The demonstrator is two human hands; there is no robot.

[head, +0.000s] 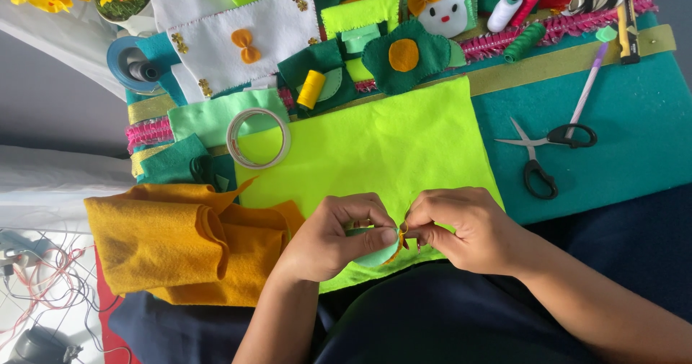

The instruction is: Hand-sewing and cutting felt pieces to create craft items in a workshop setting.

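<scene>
Felt covers nearly the whole worktop: a teal sheet spreads to the right, and a large neon-yellow sheet lies across the middle, its near edge running under both hands. To the left, a crumpled heap of mustard felt sits just beside the neon sheet. Along the far edge lie a white felt panel bearing an orange bow, a dark green flower shape with an orange centre, and a small white cat face. A roll of clear tape rests on the neon sheet's far left corner. Black-handled scissors lie half open on the teal sheet, well apart from the hands, with a lilac pen touching their handle. A yellow thread spool stands near the flower.

At the near edge, the left hand is closed around a small pale green felt piece, pinching it between thumb and fingers. The right hand meets it fingertip to fingertip, its fingers pinched shut on a tiny orange scrap at the green piece's upper right edge. The green piece sits between the two hands, over the neon sheet.
</scene>
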